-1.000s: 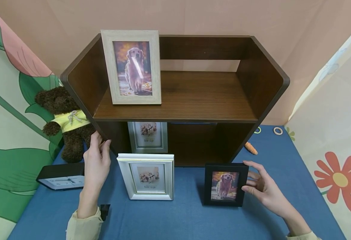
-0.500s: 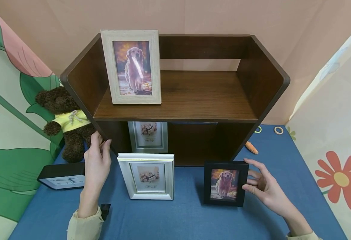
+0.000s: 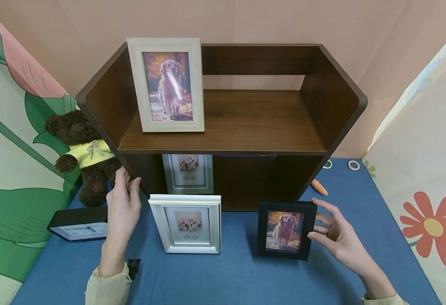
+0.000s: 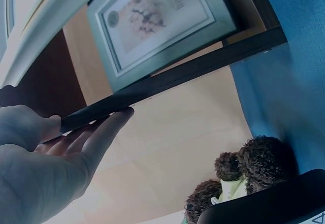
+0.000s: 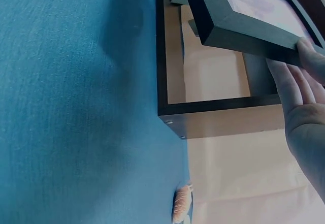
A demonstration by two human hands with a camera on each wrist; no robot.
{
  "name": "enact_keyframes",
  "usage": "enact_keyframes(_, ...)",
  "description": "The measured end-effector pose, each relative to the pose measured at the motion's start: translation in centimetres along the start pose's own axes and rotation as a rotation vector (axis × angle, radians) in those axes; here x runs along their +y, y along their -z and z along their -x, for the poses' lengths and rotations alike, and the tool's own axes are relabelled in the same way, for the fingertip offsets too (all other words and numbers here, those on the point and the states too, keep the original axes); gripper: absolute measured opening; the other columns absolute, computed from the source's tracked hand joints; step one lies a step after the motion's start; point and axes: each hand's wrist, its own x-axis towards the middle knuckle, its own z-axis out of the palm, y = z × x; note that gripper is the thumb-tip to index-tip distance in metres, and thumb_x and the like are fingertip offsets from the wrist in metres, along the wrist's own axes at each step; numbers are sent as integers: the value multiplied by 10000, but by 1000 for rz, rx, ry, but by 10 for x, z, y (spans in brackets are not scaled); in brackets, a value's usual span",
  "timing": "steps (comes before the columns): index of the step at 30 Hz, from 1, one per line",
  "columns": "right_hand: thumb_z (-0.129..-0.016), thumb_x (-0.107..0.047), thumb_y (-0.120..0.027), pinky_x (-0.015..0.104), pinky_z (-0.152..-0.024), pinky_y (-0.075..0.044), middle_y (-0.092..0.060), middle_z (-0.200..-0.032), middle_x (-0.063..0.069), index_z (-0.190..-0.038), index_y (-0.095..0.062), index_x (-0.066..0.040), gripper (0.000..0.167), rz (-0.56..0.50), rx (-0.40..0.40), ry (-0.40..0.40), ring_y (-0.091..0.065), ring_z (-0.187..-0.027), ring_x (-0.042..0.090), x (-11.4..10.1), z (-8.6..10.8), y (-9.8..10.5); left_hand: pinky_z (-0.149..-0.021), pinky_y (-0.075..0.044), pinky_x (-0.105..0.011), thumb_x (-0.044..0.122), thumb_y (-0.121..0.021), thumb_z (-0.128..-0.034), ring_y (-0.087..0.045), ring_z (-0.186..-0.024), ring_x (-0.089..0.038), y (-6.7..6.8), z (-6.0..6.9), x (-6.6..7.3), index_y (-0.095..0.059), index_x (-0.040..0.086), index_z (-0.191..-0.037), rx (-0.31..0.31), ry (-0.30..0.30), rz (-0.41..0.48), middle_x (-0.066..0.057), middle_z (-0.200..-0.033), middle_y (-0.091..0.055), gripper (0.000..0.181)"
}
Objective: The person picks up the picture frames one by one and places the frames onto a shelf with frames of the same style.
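My right hand (image 3: pixel 335 237) pinches the right side of a black photo frame (image 3: pixel 261 231) holding a dog picture, in front of the shelf. In the right wrist view, the thumb lies on the front of the frame (image 5: pixel 244 35) and the fingers behind it. Whether its lower edge touches the cloth, I cannot tell. My left hand (image 3: pixel 123 207) grips the left side panel of the dark brown wooden shelf (image 3: pixel 245 144). The left wrist view has thumb and fingers on either side of that panel's edge (image 4: pixel 177 79). A silver photo frame (image 3: pixel 155 224) stands between my hands.
A whitish photo frame (image 3: pixel 135 84) stands on the upper shelf's left. Another silver frame (image 3: pixel 209 176) is in the lower compartment. A brown teddy bear (image 3: pixel 93 154) and black clock (image 3: pixel 79 224) are left. An orange carrot-like toy (image 3: pixel 319 187) and rings (image 3: pixel 353 165) lie right.
The black photo frame in my right hand has shifted slightly upward in the view, its top tipping a little. My left hand keeps its hold on the shelf panel.
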Motion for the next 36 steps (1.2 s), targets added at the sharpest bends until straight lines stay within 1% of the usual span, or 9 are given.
enact_keyframes(4, -909, 317, -602, 275, -885, -616, -676, -1414, -26, -1673, -240, -19, 910, -11, 12, 28, -734, -1166, 153, -2, -1, -1, -930, -521, -654, -90, -548, -1077, -652, -1232, -506, 0, 0, 0, -476, -99, -1456, -2, 1, 0, -301, -1441, -616, 386)
enact_keyframes(11, -904, 324, -600, 269, -881, -616, -685, -1401, -30, -1675, -247, -27, 917, 3, 43, 30, -741, -1151, 153, -8, -5, -3, -937, -519, -666, -95, -547, -1075, -644, -1243, -508, 1, -1, 2, -476, -89, -1461, -4, 8, -3, -299, -1446, -613, 393)
enact_keyframes(15, -889, 339, -600, 259, -875, -615, -698, -1378, -17, -1672, -252, -22, 929, -2, 54, 47, -748, -1135, 152, -11, -6, -4, -937, -523, -676, -90, -548, -1077, -649, -1232, -510, 1, 0, 2, -474, -83, -1470, -6, 15, -8, -299, -1453, -608, 400)
enact_keyframes(23, -862, 378, -580, 246, -881, -608, -696, -1397, 54, -1650, -239, 66, 914, -61, 67, 141, -753, -1132, 170, -17, -10, -4, -926, -526, -668, -88, -543, -1080, -657, -1222, -510, 1, -1, 2, -473, -91, -1461, -9, 3, -3, -299, -1446, -613, 388)
enact_keyframes(26, -853, 382, -589, 230, -863, -607, -703, -1385, 54, -1646, -256, 67, 917, -56, 78, 155, -756, -1119, 156, -20, -11, -4, -920, -529, -670, -88, -545, -1079, -666, -1205, -511, 1, -1, 2, -473, -90, -1463, -8, 1, -4, -300, -1445, -614, 391)
enact_keyframes(31, -825, 386, -617, 214, -845, -606, -720, -1359, 38, -1648, -300, 42, 947, -2, 113, 154, -757, -1101, 130, -27, -12, -6, -917, -533, -676, -86, -544, -1080, -670, -1194, -514, 1, -1, 2, -475, -86, -1468, -9, 7, -6, -301, -1445, -613, 395)
enact_keyframes(36, -814, 386, -625, 207, -831, -606, -728, -1347, 43, -1643, -312, 49, 948, 22, 137, 166, -764, -1084, 131, -34, -14, -8, -868, -556, -662, -85, -549, -1078, -697, -1142, -510, 1, 0, 2, -476, -90, -1466, -6, 8, -26, -302, -1435, -620, 395)
